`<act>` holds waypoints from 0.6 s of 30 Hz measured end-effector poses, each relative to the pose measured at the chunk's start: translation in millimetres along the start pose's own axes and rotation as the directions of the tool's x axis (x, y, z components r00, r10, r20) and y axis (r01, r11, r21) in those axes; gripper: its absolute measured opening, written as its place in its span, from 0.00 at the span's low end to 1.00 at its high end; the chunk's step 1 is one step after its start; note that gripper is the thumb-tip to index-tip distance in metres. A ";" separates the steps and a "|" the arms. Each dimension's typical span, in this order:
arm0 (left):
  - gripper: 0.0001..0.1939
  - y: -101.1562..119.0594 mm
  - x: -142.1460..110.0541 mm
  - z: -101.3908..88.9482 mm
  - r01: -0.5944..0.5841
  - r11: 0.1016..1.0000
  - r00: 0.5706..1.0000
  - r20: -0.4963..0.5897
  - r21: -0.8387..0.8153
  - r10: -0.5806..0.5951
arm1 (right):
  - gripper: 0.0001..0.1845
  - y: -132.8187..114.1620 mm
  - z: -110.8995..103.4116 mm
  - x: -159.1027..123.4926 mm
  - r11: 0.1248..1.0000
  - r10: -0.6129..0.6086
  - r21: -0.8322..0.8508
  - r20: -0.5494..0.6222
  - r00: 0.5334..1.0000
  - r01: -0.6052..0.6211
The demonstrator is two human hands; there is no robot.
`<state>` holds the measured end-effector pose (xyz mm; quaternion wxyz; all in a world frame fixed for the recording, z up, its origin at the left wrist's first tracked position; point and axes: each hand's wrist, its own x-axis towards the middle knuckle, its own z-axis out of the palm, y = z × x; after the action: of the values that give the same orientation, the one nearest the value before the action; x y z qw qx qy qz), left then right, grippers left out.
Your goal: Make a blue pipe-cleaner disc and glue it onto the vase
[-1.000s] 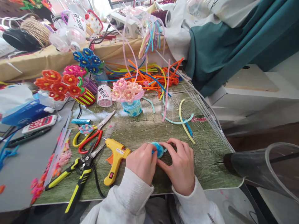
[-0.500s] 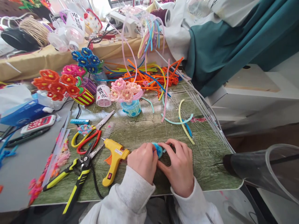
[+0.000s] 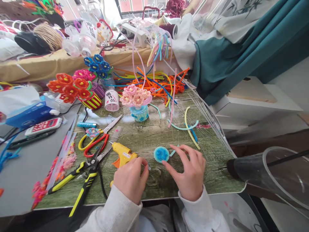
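Note:
A round blue disc of coiled fuzzy pipe cleaner [image 3: 161, 154], pale at its rim, lies on the table in front of me. My right hand [image 3: 189, 170] is beside it with thumb and fingers spread, the thumb tip at the disc's lower right edge. Near its index fingertip, a short pale blue pipe cleaner end [image 3: 172, 153] sticks out from the disc. My left hand [image 3: 132, 177] is left of the disc, its fingers pinched together. A tiny greyish-blue bit shows at its fingertips, too small to name. The yellow glue gun [image 3: 124, 154] lies behind that hand, which partly hides it.
Scissors [image 3: 106, 130] and yellow-black pliers [image 3: 90, 172] lie at left. Behind stands a pink flower pot [image 3: 139, 112], near a plastic cup [image 3: 111, 100]. Loose pipe cleaners [image 3: 190, 129] and thin wires [image 3: 207, 112] spread to the right. A clear container [image 3: 285, 174] stands at the right edge.
My left hand has moved left, away from the blue disc, which now shows whole on the table. My right hand stays beside it. The view has shifted slightly.

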<state>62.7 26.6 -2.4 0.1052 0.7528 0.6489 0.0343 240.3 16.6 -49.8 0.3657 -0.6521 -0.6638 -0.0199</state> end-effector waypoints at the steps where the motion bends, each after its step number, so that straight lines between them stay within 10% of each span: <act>1: 0.08 -0.2 -3.9 3.1 -0.006 1.000 1.000 -0.003 -0.001 0.006 | 0.14 -0.4 -2.1 -2.3 1.000 0.009 0.014 -0.051 0.999 -0.008; 8: 0.08 2.8 -23.0 5.8 -0.106 0.992 0.994 -0.042 -0.076 0.103 | 0.06 8.2 -9.4 -11.1 0.998 0.007 0.055 -0.033 0.999 -0.005; 18: 0.09 -17.3 -45.1 15.4 -0.100 0.992 0.994 -0.047 -0.081 0.096 | 0.23 2.3 0.4 -1.6 0.990 -0.074 -0.105 0.195 0.978 0.096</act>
<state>41.8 -17.2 -17.0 0.1207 0.7778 0.6113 0.0826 242.0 15.7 -52.0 0.2615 -0.6418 -0.7208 -0.0110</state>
